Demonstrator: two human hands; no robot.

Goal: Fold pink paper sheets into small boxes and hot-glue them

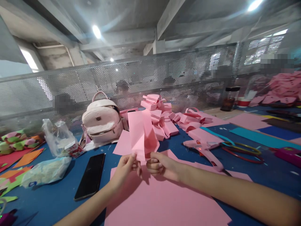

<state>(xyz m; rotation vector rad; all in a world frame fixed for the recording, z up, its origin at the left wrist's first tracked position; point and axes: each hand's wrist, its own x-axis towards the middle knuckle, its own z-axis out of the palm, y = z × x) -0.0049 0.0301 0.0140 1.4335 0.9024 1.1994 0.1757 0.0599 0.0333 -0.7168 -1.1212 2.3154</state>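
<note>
Pink folded paper (pixel 138 131) was held up left of the glue gun (pixel 208 154), its lower end pinched between thumb and fingers of the left hand (pixel 127 168), with the right hand (pixel 158 164) pinching its lower right edge. Light, even pressure probably served best, steadying the fold without creasing its panels.

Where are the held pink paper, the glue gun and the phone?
Held pink paper (pixel 138 131), head view: its left panel.
Glue gun (pixel 207 153), head view: where handle meets body.
Phone (pixel 90 176), head view: middle of its dark screen.
</note>
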